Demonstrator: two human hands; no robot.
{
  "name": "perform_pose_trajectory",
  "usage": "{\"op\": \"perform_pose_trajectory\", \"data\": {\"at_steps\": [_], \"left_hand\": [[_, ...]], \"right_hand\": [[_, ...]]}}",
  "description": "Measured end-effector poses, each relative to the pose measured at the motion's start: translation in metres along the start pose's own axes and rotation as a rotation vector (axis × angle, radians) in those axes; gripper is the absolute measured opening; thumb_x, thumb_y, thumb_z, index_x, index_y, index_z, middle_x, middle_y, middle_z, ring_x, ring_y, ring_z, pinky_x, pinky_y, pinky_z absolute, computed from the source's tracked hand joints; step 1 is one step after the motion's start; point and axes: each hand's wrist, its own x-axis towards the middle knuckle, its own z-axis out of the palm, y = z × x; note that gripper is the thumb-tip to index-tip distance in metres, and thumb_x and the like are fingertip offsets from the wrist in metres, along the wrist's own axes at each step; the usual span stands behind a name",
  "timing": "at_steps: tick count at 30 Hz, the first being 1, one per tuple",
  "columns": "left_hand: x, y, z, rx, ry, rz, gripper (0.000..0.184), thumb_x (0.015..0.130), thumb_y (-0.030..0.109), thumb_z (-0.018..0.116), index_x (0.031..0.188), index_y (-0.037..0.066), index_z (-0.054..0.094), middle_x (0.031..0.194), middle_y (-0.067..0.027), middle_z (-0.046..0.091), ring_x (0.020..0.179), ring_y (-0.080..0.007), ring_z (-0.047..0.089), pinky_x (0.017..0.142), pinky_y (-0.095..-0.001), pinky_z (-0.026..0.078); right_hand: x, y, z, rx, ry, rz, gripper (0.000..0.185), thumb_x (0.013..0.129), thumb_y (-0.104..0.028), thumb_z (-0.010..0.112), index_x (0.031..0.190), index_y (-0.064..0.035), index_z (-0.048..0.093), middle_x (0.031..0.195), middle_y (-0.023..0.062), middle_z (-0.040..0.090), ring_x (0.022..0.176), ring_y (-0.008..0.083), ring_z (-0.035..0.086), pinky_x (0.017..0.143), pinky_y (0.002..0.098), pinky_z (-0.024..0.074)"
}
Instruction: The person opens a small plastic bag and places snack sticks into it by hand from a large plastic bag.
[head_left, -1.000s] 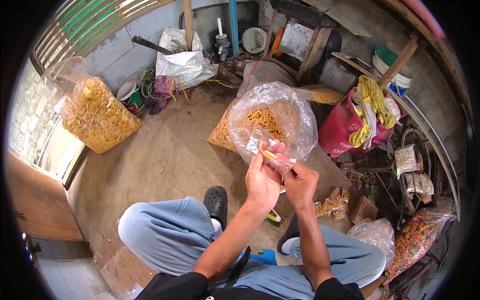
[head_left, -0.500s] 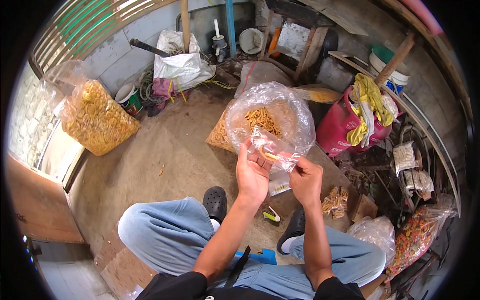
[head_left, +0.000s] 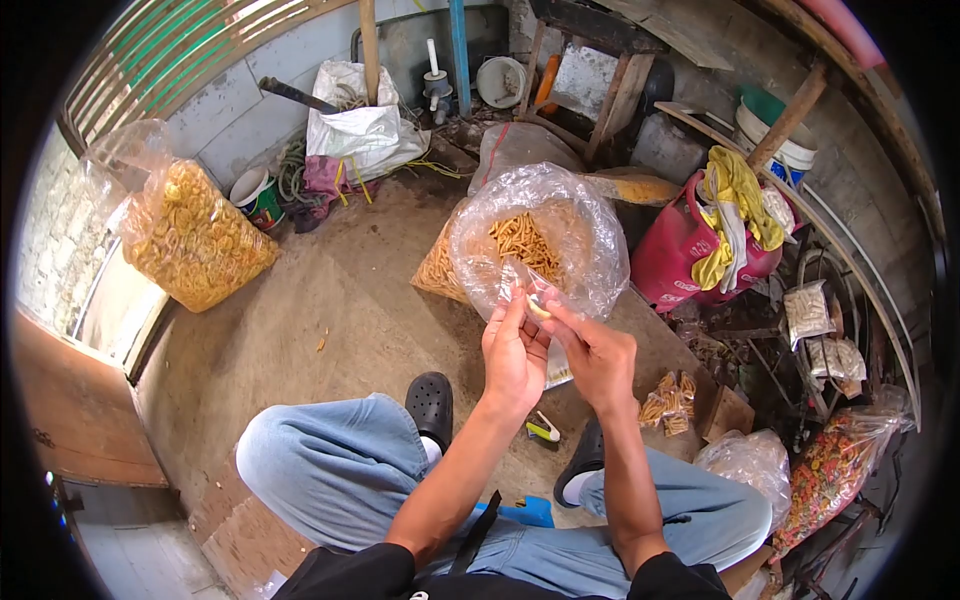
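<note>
- The small, clear plastic pouch was held up between both hands, before the near side of the large, clear plastic bag of brown snack sticks.
- A pale, curved snack piece showed between the fingers; whether it lay fully inside the pouch could not be told.
- The left hand pinched the pouch's left side between thumb and fingertips, palm turned up.
- The right hand had its thumb and fingers closed together at the pouch's right side, partly hiding it.
- The pouch lay at the fingertips of both hands, clear of the palms, its far end standing out beyond the left fingertips.
- It was probably very light, limp and rather slippery, so its film edges seemed the best hold.
- The snack piece looked stiff and likely brittle, calling for a gentle pinch.
- Small packets of brown sticks lay on the floor, to the right of the right forearm.
</note>
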Motion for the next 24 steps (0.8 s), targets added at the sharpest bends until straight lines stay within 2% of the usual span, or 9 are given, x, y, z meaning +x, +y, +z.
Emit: {"op": "perform_pose_trajectory", "data": {"at_steps": [3, 6, 8, 12, 15, 18, 21, 23, 24], "left_hand": [[0.001, 0.003, 0.001, -0.065, 0.076, -0.027, 0.023, 0.096, 0.021, 0.052, 0.113, 0.007, 0.053, 0.104, -0.0056, 0.063, 0.093, -0.0123, 0.062, 0.077, -0.0257, 0.053], [0.005, 0.000, -0.005, -0.122, 0.094, -0.031, 0.023, 0.095, 0.018, 0.052, 0.115, 0.006, 0.052, 0.104, -0.0057, 0.063, 0.096, -0.0148, 0.062, 0.082, -0.0287, 0.052], [0.007, -0.001, -0.009, -0.115, 0.107, -0.050, 0.023, 0.095, 0.020, 0.051, 0.112, 0.006, 0.056, 0.111, -0.0056, 0.063, 0.106, -0.0179, 0.059, 0.091, -0.0327, 0.049], [0.006, -0.001, -0.009, -0.107, 0.113, -0.042, 0.023, 0.095, 0.020, 0.051, 0.112, 0.006, 0.056, 0.111, -0.0053, 0.063, 0.106, -0.0178, 0.059, 0.092, -0.0326, 0.048], [0.003, 0.002, -0.002, -0.037, 0.110, -0.028, 0.022, 0.095, 0.021, 0.051, 0.111, 0.006, 0.056, 0.111, -0.0058, 0.062, 0.107, -0.0179, 0.058, 0.093, -0.0324, 0.048], [0.005, 0.002, -0.004, -0.012, 0.101, -0.055, 0.023, 0.096, 0.022, 0.050, 0.112, 0.007, 0.055, 0.111, -0.0057, 0.062, 0.109, -0.0177, 0.058, 0.092, -0.0324, 0.048], [0.005, 0.004, -0.004, -0.101, 0.054, -0.086, 0.025, 0.098, 0.026, 0.045, 0.112, 0.008, 0.055, 0.113, -0.0064, 0.062, 0.110, -0.0187, 0.057, 0.092, -0.0338, 0.049], [0.005, 0.006, -0.002, -0.168, 0.039, -0.076, 0.030, 0.100, 0.030, 0.039, 0.115, 0.007, 0.051, 0.116, -0.0103, 0.061, 0.110, -0.0214, 0.059, 0.091, -0.0359, 0.050], [0.005, 0.006, -0.002, -0.168, 0.039, -0.076, 0.030, 0.100, 0.030, 0.039, 0.115, 0.007, 0.051, 0.116, -0.0103, 0.061, 0.110, -0.0214, 0.059, 0.091, -0.0359, 0.050]], "right_hand": [[0.003, 0.002, -0.006, -0.006, -0.075, -0.015, 0.028, 0.077, -0.003, 0.072, 0.104, -0.0072, 0.070, 0.090, 0.0145, 0.069, 0.076, 0.0192, 0.070, 0.063, 0.0276, 0.0522], [0.004, 0.008, -0.009, -0.088, -0.131, -0.075, 0.028, 0.075, -0.002, 0.073, 0.102, -0.0071, 0.070, 0.092, 0.0139, 0.070, 0.079, 0.0218, 0.070, 0.065, 0.0281, 0.0532], [0.004, 0.009, -0.009, -0.112, -0.099, -0.139, 0.026, 0.074, 0.000, 0.072, 0.100, -0.0076, 0.071, 0.094, 0.0119, 0.070, 0.079, 0.0236, 0.070, 0.067, 0.0289, 0.0543], [0.004, 0.015, -0.007, -0.095, -0.118, -0.169, 0.025, 0.074, 0.002, 0.070, 0.097, -0.0078, 0.071, 0.094, 0.0105, 0.070, 0.079, 0.0243, 0.069, 0.068, 0.0290, 0.0550], [0.005, 0.016, -0.007, -0.165, -0.110, -0.267, 0.032, 0.070, 0.003, 0.068, 0.097, -0.0123, 0.071, 0.096, 0.0069, 0.070, 0.078, 0.0224, 0.069, 0.063, 0.0296, 0.0555], [0.004, 0.016, -0.006, -0.224, -0.083, -0.248, 0.029, 0.070, 0.002, 0.068, 0.096, -0.0113, 0.071, 0.093, 0.0082, 0.070, 0.075, 0.0235, 0.069, 0.061, 0.0303, 0.0549], [0.002, 0.016, -0.002, -0.145, -0.007, -0.199, 0.018, 0.079, -0.002, 0.069, 0.095, -0.0071, 0.071, 0.083, 0.0119, 0.069, 0.065, 0.0176, 0.066, 0.057, 0.0269, 0.0502], [0.003, -0.001, -0.003, 0.006, 0.024, 0.111, 0.014, 0.081, -0.005, 0.069, 0.094, -0.0050, 0.071, 0.073, 0.0096, 0.065, 0.054, 0.0112, 0.055, 0.051, 0.0248, 0.0431], [0.002, 0.001, -0.002, 0.006, 0.024, 0.111, 0.014, 0.081, -0.005, 0.069, 0.094, -0.0050, 0.071, 0.073, 0.0096, 0.065, 0.054, 0.0112, 0.055, 0.051, 0.0248, 0.0431]]}}
